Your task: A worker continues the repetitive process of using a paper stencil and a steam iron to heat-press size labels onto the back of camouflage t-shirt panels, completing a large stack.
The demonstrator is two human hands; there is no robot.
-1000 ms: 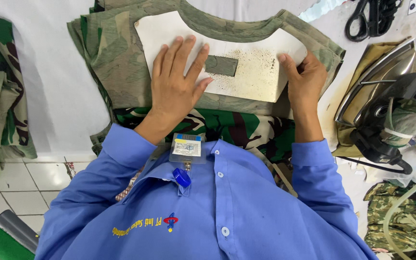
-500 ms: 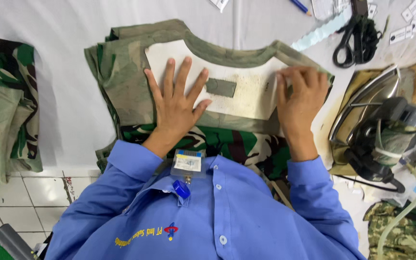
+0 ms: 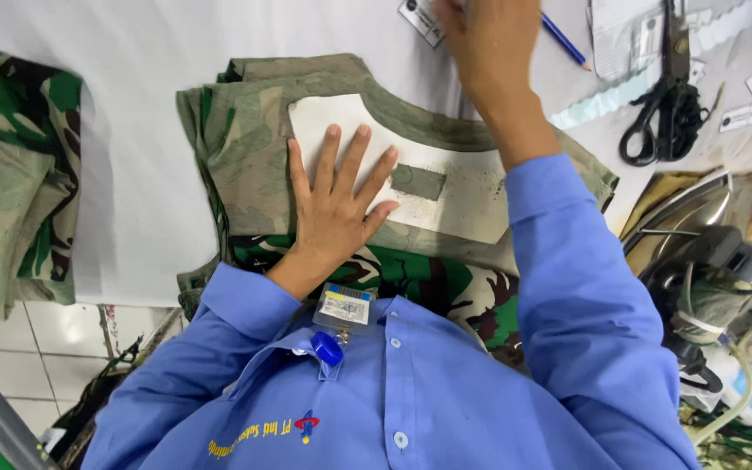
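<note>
Camouflage garment (image 3: 245,148) lies flat in the middle of the white desk (image 3: 132,61), its neckline toward twelve o'clock, with a pale stiff template (image 3: 446,187) resting on it and a small olive patch (image 3: 418,181) on the template. The left hand (image 3: 337,204) presses down flat, fingers spread wide, palm on the lower edge of the template and fingertips pointing to about one o'clock; it grips nothing. The right hand (image 3: 485,43) is stretched out to twelve o'clock, beyond the garment's collar, at the top edge of the view; its fingers are cut off there, so whether it is open or closed cannot be told. Just beside it, at one o'clock, lie a blue pencil (image 3: 565,41) and small printed tags (image 3: 419,19). Black scissors (image 3: 668,104) lie at two o'clock, and a steam iron (image 3: 698,239) stands at three o'clock. Folded camouflage cloth (image 3: 15,174) is stacked at nine o'clock, well apart from the hands.
</note>
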